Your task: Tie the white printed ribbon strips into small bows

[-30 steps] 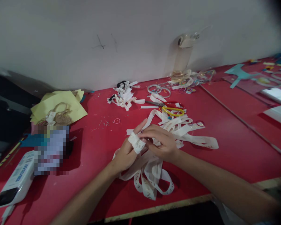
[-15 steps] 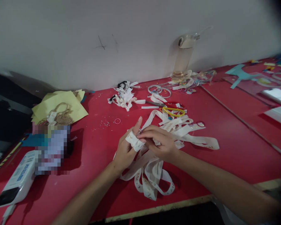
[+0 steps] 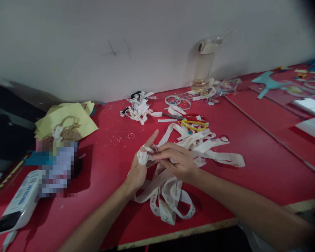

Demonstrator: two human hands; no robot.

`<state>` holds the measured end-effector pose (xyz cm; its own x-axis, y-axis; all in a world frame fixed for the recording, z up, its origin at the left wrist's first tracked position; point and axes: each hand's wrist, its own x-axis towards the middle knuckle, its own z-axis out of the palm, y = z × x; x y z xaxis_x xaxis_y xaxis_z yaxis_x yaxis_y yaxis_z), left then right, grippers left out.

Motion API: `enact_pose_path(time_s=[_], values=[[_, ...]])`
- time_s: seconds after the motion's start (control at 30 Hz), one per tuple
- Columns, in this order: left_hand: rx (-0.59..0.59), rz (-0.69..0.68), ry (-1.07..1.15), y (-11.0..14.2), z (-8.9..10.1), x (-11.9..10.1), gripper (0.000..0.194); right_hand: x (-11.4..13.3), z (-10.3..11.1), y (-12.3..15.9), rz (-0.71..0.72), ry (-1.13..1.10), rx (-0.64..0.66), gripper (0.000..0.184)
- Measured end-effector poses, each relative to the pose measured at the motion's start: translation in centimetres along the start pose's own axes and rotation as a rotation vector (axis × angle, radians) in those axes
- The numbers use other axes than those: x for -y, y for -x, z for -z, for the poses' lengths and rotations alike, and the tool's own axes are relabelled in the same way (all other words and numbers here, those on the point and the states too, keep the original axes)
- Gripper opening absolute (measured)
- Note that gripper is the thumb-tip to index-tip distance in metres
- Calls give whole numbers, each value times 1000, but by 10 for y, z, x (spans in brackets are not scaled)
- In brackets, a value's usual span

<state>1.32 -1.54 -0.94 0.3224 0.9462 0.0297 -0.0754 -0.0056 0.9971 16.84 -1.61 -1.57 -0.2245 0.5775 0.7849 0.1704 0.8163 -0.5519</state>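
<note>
My left hand [image 3: 137,171] has white printed ribbon [image 3: 142,157] wrapped around its thumb, with the index finger stretched up. Close against it, my right hand [image 3: 179,161] pinches a small purple elastic band [image 3: 154,147] beside the ribbon. The pinching fingertips partly hide the band and the ribbon there. Below and behind both hands lies a long loose heap of the same ribbon [image 3: 170,199], its lettering partly readable. Scissors with red handles [image 3: 174,116] lie beyond, a yellow ring [image 3: 194,126] over them. A pink elastic band [image 3: 131,136] rests apart on the left.
A pile of knotted ribbon pieces [image 3: 139,106] and clear rings [image 3: 177,102] lie near the wall. A bottle [image 3: 204,66] stands behind. Yellow papers [image 3: 86,120] and a white device with a cable [image 3: 18,201] are left; a phone [image 3: 311,106] is right.
My left thumb has turned more upright, with the ribbon around it. The purple band, mostly hidden before, now shows stretched between the hands.
</note>
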Motion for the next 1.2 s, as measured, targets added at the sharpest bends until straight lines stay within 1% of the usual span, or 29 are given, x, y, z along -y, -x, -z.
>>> enact_pose_path(time_s=[0.17,0.27,0.37,0.47,0.6,0.67,0.73,0.8,0.87,0.9,0.97,1.07,1.13,1.2], values=[[6,1,67,-4,-2,-5,45,-1,1,1,38,60,61,14],[-2,-14,108,-6,-2,-7,47,-1,0,1,37,83,101,13],[2,-22,131,-6,-1,-6,51,0,0,1,-6,59,91,13],[-4,-20,150,-7,-1,-2,51,2,1,-1,-105,-25,62,13],[-27,-15,116,-7,1,4,47,1,1,-3,-236,-163,33,8],[-30,-45,108,-6,2,7,43,1,0,-2,-315,-231,22,5],[-33,-104,90,-5,3,7,42,2,0,-1,-427,-305,20,7],[-46,-161,39,-4,5,5,42,3,-1,0,-541,-367,44,9],[-66,-191,-14,-5,6,2,39,4,-2,0,-599,-383,105,8],[-79,-193,-36,-6,7,1,36,4,-2,0,-601,-370,144,7],[-100,-165,-70,-9,8,-1,29,3,-3,-1,-545,-300,232,8],[-121,-129,-130,-12,7,-2,26,-2,-2,-1,-353,-134,360,11],[-125,-137,-171,-12,6,-3,29,-5,-1,0,-237,-45,404,10],[-134,-148,-201,-12,5,-3,35,-7,0,0,-190,-13,397,10]])
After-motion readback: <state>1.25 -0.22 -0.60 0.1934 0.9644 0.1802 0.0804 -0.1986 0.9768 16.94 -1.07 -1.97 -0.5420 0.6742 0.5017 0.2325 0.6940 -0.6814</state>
